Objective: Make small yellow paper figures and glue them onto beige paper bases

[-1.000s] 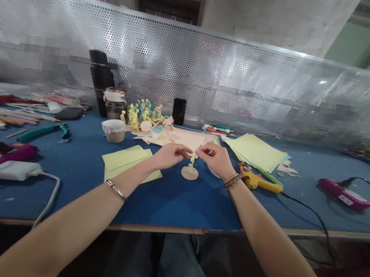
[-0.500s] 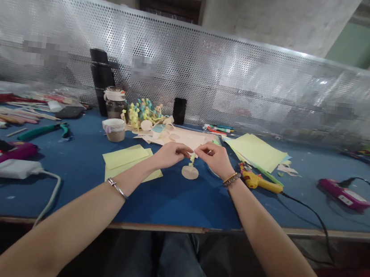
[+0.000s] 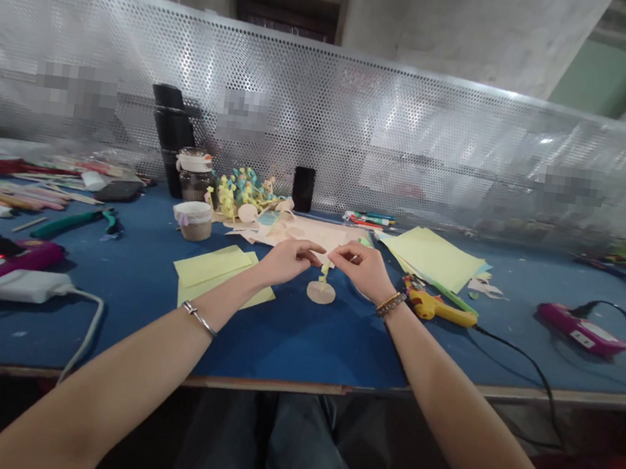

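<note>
A small yellow paper stem [image 3: 325, 272] rises from a pale round base [image 3: 320, 292] in front of me. My right hand [image 3: 364, 268] comes from the right, thumb and forefinger pinched at the stem's top. From the other side reaches my left hand [image 3: 288, 260], its fingers stretched out and slightly apart beside the same top. The very tip is hidden by my fingers. Whether the base rests on the table is hard to tell. Yellow paper sheets [image 3: 215, 264] lie under and beside my left wrist.
A yellow glue gun [image 3: 434, 308] with a black cord lies right of my right hand. Behind are pale paper sheets [image 3: 316, 231], finished yellow and blue paper pieces [image 3: 243, 194], a phone [image 3: 303, 189] and a paper-lined cup [image 3: 193, 221]. Green pliers [image 3: 66, 225] lie left.
My left fingertips have drawn back very slightly from the stem's top. My right hand and the base stay nearly where they were.
</note>
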Demonstrator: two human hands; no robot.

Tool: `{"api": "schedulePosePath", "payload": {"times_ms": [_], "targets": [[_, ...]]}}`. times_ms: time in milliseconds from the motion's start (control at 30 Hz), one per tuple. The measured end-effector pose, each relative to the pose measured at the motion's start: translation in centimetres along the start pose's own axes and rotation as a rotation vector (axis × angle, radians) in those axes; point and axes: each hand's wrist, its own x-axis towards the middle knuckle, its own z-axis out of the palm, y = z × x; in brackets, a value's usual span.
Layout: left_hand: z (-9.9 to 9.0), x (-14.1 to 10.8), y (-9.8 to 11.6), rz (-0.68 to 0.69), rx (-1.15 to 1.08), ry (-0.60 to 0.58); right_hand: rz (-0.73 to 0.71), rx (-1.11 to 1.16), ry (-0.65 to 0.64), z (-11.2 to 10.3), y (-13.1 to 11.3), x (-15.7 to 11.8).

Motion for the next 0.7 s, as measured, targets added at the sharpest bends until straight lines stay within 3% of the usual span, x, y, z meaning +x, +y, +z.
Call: {"api": "schedulePosePath", "payload": {"times_ms": [700], "targets": [[0.0, -0.01, -0.43, 0.031, 0.044, 0.026, -0.064, -0.012, 0.058, 0.1, 0.06, -0.14]]}}
